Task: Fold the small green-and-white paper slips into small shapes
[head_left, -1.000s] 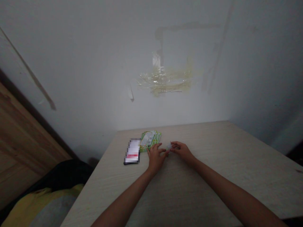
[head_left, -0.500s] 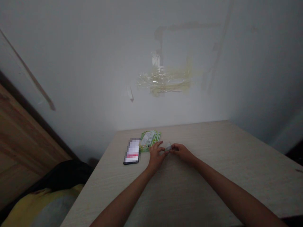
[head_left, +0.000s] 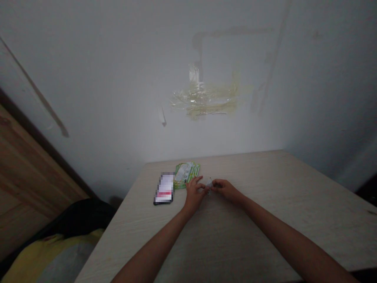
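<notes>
Between my two hands is a small, pale, partly see-through piece (head_left: 209, 184), too small and dim to name. My left hand (head_left: 194, 193) pinches its left side with thumb and index finger, the other fingers spread out. From the right, my right hand (head_left: 225, 188) grips the same piece with its fingertips. Just beyond my left fingers lies a stack of green and white printed packets (head_left: 186, 173). A phone (head_left: 165, 189) with a lit, blurred screen rests left of my left hand.
The pale wood-grain table (head_left: 265, 220) meets a white wall (head_left: 118, 78) at the back. Clear tape (head_left: 203, 98) is stuck on that wall. Down at the left are a wooden panel (head_left: 17, 165) and a yellow and grey cloth item (head_left: 53, 255).
The small pale piece has shifted slightly between my fingertips. Both hands stay in almost the same place.
</notes>
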Demonstrator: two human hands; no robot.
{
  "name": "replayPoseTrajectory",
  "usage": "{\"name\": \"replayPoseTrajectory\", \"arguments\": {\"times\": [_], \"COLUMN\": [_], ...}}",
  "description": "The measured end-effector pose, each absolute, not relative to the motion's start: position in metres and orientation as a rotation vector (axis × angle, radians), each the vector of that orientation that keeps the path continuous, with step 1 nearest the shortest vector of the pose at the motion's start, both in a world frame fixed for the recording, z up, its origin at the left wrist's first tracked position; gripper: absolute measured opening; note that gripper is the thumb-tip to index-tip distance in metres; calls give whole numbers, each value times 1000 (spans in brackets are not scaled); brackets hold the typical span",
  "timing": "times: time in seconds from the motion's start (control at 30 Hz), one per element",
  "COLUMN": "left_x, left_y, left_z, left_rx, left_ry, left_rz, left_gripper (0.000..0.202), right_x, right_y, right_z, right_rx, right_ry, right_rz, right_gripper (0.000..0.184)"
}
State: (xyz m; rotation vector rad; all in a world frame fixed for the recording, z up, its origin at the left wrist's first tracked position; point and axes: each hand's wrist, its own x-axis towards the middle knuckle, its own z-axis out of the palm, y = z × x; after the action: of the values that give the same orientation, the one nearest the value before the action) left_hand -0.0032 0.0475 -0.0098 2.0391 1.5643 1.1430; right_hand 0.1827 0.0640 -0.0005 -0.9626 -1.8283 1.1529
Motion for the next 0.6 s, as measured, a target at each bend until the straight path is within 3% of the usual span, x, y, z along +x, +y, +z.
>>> {"name": "replayPoseTrajectory", "arguments": {"times": [0.6], "left_x": [-6], "left_y": [53], "left_z": [-19], "left_rx": [1982], "left_ry": [1443], "left_rz": [1255], "left_gripper": [8], "right_x": [183], "right_y": [67], "right_z": [-5], "right_rx": [-972], "right_ry": [-1755], "right_rz": [1318], "right_gripper": [29]}}
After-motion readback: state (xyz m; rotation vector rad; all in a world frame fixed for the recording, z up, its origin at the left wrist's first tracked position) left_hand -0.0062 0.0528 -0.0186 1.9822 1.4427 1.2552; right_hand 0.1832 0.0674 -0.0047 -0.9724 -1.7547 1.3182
